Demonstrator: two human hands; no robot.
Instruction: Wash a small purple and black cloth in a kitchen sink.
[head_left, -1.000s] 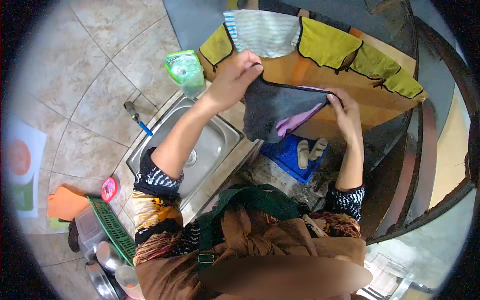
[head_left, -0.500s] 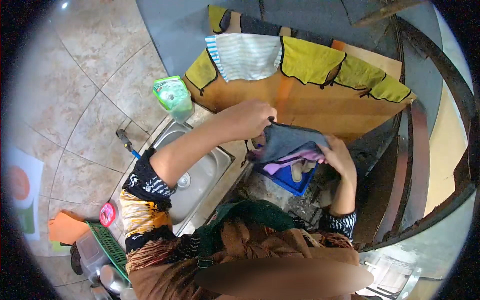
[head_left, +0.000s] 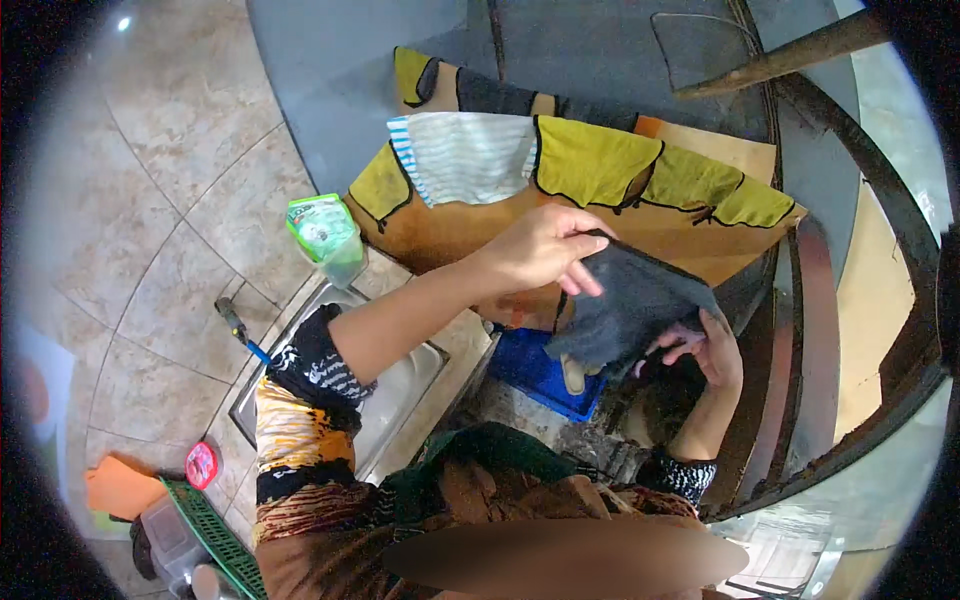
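Observation:
Between my hands hangs a dark grey cloth (head_left: pixel 640 305) with black edging, over the side of a blue basket. My left hand (head_left: pixel 545 250) pinches its upper left corner between thumb and forefinger, with the other fingers loose. At its right edge my right hand (head_left: pixel 715 355) grips the cloth, and a bit of pink shows by the fingers. Below, the blue basket (head_left: pixel 510 365) has a small beige item (head_left: pixel 573 375) in it, partly hidden by the cloth. Beyond my hands, yellow-green garments (head_left: pixel 595 165) with black trim and a white striped cloth (head_left: pixel 465 160) drape over a brown board (head_left: pixel 460 235).
At left is a steel sink (head_left: pixel 430 360) with a tap (head_left: pixel 235 325) on the tiled wall. A green-and-white pouch (head_left: pixel 325 235) stands at its far end. Nearer are a pink tub (head_left: pixel 202 465) and a green rack (head_left: pixel 215 540). A wooden pole (head_left: pixel 780 55) juts in at upper right.
Both hands have moved right with the grey cloth, which now hangs more spread out. Most of the pink cloth beneath it has gone from sight. The view has shifted slightly.

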